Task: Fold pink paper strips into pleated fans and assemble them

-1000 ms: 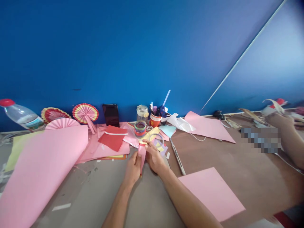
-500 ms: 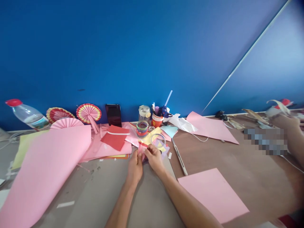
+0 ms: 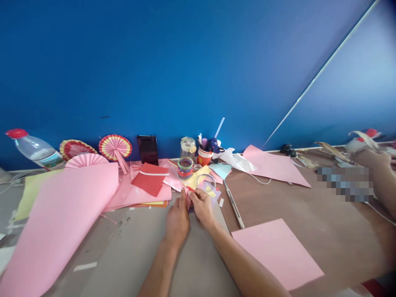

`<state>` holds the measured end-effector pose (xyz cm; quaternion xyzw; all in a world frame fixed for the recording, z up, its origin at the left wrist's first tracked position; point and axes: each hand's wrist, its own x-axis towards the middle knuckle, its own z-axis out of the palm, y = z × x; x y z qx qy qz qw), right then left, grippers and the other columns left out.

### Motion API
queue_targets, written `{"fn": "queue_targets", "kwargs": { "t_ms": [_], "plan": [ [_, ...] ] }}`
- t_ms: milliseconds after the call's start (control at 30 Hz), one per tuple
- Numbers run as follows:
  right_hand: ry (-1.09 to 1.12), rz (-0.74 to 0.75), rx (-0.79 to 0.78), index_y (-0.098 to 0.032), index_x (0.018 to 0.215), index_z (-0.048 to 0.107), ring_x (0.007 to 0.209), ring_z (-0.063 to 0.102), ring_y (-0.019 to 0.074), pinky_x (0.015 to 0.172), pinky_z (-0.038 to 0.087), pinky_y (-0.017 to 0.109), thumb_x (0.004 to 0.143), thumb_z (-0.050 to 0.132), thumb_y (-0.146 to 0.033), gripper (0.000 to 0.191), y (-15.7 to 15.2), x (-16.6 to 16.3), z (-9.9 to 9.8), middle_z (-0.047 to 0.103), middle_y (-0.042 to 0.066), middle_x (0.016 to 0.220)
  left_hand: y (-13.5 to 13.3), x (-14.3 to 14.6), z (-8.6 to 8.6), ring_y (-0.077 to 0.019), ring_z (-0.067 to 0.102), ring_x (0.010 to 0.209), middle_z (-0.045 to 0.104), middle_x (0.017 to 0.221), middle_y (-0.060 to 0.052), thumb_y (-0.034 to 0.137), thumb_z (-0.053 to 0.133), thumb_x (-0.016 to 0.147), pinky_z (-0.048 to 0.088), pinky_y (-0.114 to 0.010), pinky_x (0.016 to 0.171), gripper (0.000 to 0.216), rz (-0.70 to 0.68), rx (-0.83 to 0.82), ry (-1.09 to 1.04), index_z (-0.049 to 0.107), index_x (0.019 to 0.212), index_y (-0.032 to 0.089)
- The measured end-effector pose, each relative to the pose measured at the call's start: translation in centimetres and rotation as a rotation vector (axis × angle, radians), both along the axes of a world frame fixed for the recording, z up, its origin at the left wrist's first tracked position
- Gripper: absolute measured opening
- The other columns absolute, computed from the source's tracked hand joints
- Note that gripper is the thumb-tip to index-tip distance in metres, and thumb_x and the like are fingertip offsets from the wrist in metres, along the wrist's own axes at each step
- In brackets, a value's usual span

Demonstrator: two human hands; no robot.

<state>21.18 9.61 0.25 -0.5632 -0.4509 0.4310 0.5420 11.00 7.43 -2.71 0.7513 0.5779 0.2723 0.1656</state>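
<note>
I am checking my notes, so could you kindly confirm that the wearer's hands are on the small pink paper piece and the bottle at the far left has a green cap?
Not quite: the bottle at the far left has a red cap, not green, as the head view shows. The left hand and right hand are indeed on the small pink paper piece.
</note>
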Motion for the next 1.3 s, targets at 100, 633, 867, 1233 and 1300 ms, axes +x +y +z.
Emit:
{"fn": "queue_targets", "kwargs": {
  "t_ms": [100, 633, 867, 1233, 1300],
  "plan": [
    [0.003, -0.001, -0.006, -0.022, 0.049, 0.034, 0.046, 0.032, 0.0099, 0.046, 0.026, 0.024, 0.072, 0.051, -0.038, 0.032, 0.0, 0.0, 0.0, 0.033, -0.007, 0.046, 0.0, -0.1, -0.1, -0.0250, 0.063, 0.093, 0.062, 0.105, -0.018, 0.006, 0.033, 0.083, 0.049, -0.036, 0.079, 0.059, -0.011, -0.004, 0.015, 0.026, 0.141, 0.008],
    [-0.108, -0.058, 0.013, -0.020, 0.055, 0.045, 0.053, 0.034, 0.0112, 0.049, 0.029, 0.025, 0.072, 0.057, -0.037, 0.027, 0.3, 0.3, -0.3, 0.040, -0.004, 0.052, -0.2, 0.4, 0.4, -0.0308, 0.052, 0.117, 0.056, 0.122, -0.022, 0.027, 0.040, 0.087, 0.044, -0.044, 0.095, 0.054, -0.106, -0.076, -0.197, 0.035, 0.136, 0.007],
    [-0.149, -0.045, 0.031, -0.021, 0.051, 0.041, 0.051, 0.033, 0.0105, 0.048, 0.027, 0.025, 0.071, 0.053, -0.035, 0.028, 0.8, 1.2, 0.0, 0.038, -0.005, 0.050, 0.3, -0.5, 2.1, -0.0228, 0.059, 0.104, 0.066, 0.103, -0.011, 0.038, 0.030, 0.092, 0.044, -0.035, 0.091, 0.040, -0.123, -0.250, -0.529, 0.061, 0.106, 0.016],
    [-0.110, -0.027, -0.034, -0.021, 0.051, 0.034, 0.049, 0.026, 0.0086, 0.046, 0.021, 0.024, 0.067, 0.057, -0.036, 0.032, 1.1, 1.2, -0.4, 0.029, -0.007, 0.050, 0.2, -1.8, 3.5, -0.0148, 0.055, 0.060, 0.059, 0.061, 0.000, 0.042, 0.060, 0.075, 0.045, -0.028, 0.061, 0.028, -0.176, -0.828, -0.877, 0.057, 0.075, 0.014],
    [-0.084, -0.017, -0.040, -0.022, 0.051, 0.033, 0.049, 0.026, 0.0083, 0.045, 0.021, 0.024, 0.068, 0.057, -0.036, 0.032, 1.1, 1.3, -0.4, 0.028, -0.007, 0.050, 0.1, -1.9, 3.4, -0.0152, 0.057, 0.058, 0.059, 0.059, 0.000, 0.044, 0.061, 0.075, 0.047, -0.029, 0.061, 0.030, -0.180, -0.897, -0.925, 0.055, 0.076, 0.015]
  ]
}}
